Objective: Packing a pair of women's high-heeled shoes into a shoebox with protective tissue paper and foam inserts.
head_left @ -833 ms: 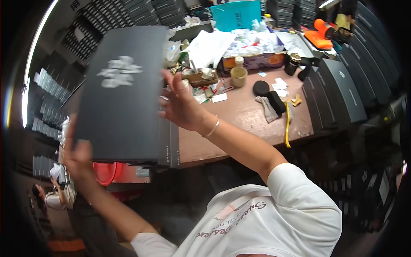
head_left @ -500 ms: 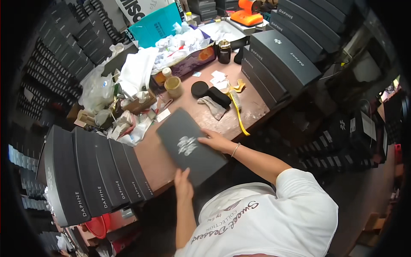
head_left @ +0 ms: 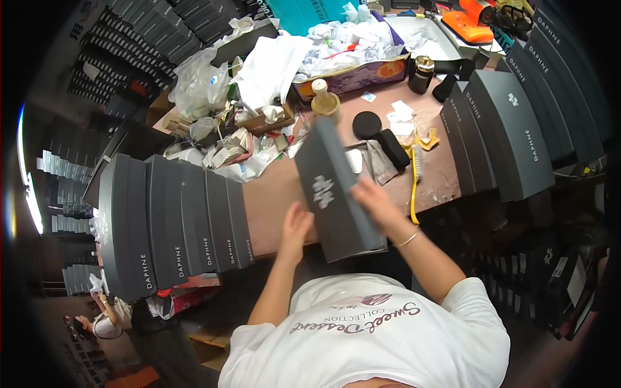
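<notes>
A dark grey shoebox with a silver emblem stands tilted over the table's near edge. My right hand grips its right edge, slightly blurred. My left hand is beside its lower left edge, fingers apart; whether the fingertips touch the box I cannot tell. A white patch shows behind the box's right edge, and I cannot make out what it is. Just beyond lie a black round lid, a black pad, a greyish cloth and a yellow-handled brush.
Dark shoeboxes stand in a row at left, with more boxes at right. Behind are a carton of crumpled paper, a beige bottle, a dark jar and an orange tape dispenser. Another person is at lower left.
The shoebox has gone from lying nearly flat to tilted up on edge. My left hand has opened beside it. The whole view has shifted, so the table sits further right.
</notes>
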Available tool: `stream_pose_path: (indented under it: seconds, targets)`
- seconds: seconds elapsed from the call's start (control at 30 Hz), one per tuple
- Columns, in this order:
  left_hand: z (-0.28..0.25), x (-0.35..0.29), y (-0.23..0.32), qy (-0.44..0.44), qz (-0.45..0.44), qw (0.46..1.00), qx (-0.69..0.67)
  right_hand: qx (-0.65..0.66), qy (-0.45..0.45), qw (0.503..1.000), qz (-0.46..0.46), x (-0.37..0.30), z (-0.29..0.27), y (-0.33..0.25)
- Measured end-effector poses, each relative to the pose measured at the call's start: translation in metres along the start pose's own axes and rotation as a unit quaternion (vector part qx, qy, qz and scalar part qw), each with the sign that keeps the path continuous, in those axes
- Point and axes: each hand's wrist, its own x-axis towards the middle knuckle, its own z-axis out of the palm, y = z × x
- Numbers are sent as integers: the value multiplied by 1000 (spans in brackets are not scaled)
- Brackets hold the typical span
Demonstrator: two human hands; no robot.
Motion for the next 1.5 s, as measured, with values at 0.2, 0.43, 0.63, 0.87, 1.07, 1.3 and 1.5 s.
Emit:
stream_pose_path:
  seconds: [0.2,0.43,0.63,0.87,1.07,1.3,1.5]
  targets:
    - [-141,-14,-11,40,5,998,-58,-370,-299,850,-224,-53,101,52]
    - [-73,-22,-12,65,301,879,365,-690,-7,674,-263,-63,5,64]
    - [38,7,-20,-141,350,798,470,-700,-60,683,-202,-38,-9,54]
    - [18,-19,-26,-172,128,977,-3,-195,-64,975,-87,-105,12,-12]
    - [-1,-76,-10,-183,-221,879,-381,-299,-232,901,-213,-100,63,6]
    - [-44,-65,-27,-178,-157,916,-324,-799,82,529,-276,56,-29,17]
    - [-16,-75,-13,-121,-147,885,-424,-742,59,611,-270,61,-7,-13]
